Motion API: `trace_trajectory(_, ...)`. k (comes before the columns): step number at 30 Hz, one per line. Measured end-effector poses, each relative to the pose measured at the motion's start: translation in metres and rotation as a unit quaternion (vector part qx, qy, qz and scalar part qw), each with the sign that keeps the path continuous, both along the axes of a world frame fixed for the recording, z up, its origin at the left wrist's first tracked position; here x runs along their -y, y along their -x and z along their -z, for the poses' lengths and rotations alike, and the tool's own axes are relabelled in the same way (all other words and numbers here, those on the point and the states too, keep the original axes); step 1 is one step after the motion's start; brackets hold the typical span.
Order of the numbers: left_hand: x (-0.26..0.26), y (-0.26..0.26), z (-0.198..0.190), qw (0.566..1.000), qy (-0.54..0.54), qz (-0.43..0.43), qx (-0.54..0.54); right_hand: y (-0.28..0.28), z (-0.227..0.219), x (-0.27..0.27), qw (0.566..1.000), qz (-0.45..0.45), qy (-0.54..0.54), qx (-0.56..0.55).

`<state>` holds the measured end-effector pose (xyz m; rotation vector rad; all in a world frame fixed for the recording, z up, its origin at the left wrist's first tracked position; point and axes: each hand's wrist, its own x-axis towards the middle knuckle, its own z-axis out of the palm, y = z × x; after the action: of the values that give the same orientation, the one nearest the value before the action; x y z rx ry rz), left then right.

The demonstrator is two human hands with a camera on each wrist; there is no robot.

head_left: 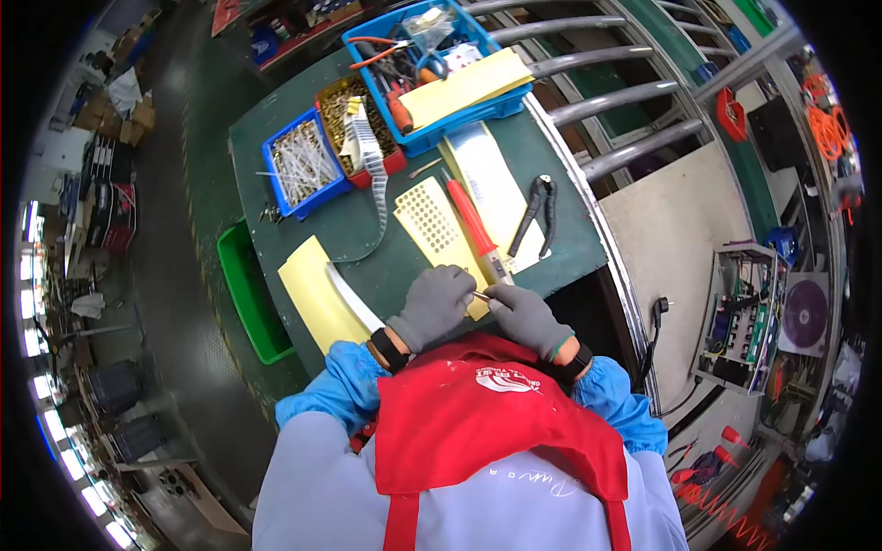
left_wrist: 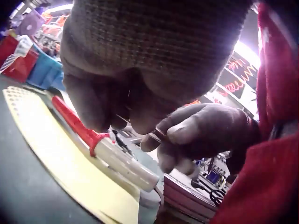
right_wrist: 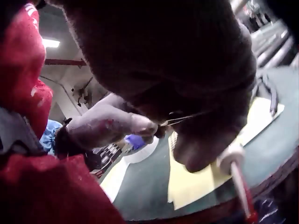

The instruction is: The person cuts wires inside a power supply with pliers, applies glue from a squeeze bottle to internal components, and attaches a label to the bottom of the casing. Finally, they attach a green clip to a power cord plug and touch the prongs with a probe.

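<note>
- We see our gloved left hand [head_left: 435,306] and gloved right hand [head_left: 525,317] meeting at the near edge of the green table [head_left: 551,248], fingertips almost touching.
- Both hands pinch a thin metal pin [head_left: 481,296] between them, fingers curled round it; it sits just above the near end of the perforated yellow sheet [head_left: 432,225].
- A red-handled screwdriver [head_left: 473,223] lies just beyond our right hand, its white tip close to the fingers.
- Black pliers [head_left: 536,213] rest to the right on a white sheet.
- Far back stand a blue tray [head_left: 501,106] of tools, and to its left a small blue bin [head_left: 276,193] of parts.
</note>
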<state>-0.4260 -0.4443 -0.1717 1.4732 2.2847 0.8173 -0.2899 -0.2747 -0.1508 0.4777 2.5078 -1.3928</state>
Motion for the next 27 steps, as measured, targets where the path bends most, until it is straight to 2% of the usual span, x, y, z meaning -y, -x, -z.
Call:
trace_trajectory(1, 0.009, -0.003, 0.008, 0.999, -0.015, -0.031, -0.003, 0.005, 0.006, 0.004, 0.999, 0.003, 0.038, 0.016)
trace_trajectory(2, 0.015, -0.006, 0.01, 0.998, -0.032, -0.062, -0.005, 0.012, 0.009, 0.009, 0.999, 0.032, 0.022, 0.021)
trace_trajectory(3, 0.022, -0.007, 0.008, 0.994, 0.037, -0.098, -0.015, 0.019, 0.011, 0.014, 0.998, 0.061, 0.005, 0.026)
trace_trajectory(6, 0.039, 0.003, 0.022, 0.988, 0.063, -0.11, -0.093, 0.039, 0.03, 0.016, 0.994, 0.103, 0.001, 0.048)
trace_trajectory(8, 0.039, 0.01, 0.029, 0.987, 0.055, -0.083, -0.13, 0.05, 0.048, 0.016, 0.991, 0.114, 0.02, 0.067)
trace_trajectory(9, 0.038, 0.012, 0.032, 0.985, 0.052, -0.068, -0.147, 0.063, 0.021, 0.02, 0.977, 0.154, 0.077, 0.123)
trace_trajectory(12, 0.032, 0.012, 0.042, 0.984, 0.075, -0.007, -0.163, 0.082, 0.01, 0.026, 0.963, 0.178, 0.108, 0.17)
trace_trajectory(15, 0.031, 0.007, 0.049, 0.979, 0.12, 0.0, -0.165, 0.091, 0.01, 0.026, 0.961, 0.159, 0.103, 0.202)
trace_trajectory(18, 0.033, 0.008, 0.051, 0.982, 0.104, -0.001, -0.16, 0.097, 0.006, 0.03, 0.956, 0.182, 0.105, 0.205)
trace_trajectory(21, 0.033, 0.008, 0.053, 0.983, 0.099, -0.002, -0.153, 0.101, 0.016, 0.029, 0.957, 0.169, 0.093, 0.215)
trace_trajectory(24, 0.032, 0.007, 0.053, 0.983, 0.099, -0.008, -0.152, 0.098, 0.025, 0.029, 0.969, 0.153, 0.06, 0.186)
trace_trajectory(27, 0.03, 0.007, 0.048, 0.982, 0.112, -0.005, -0.151, 0.084, 0.049, 0.025, 0.988, 0.125, 0.007, 0.095)
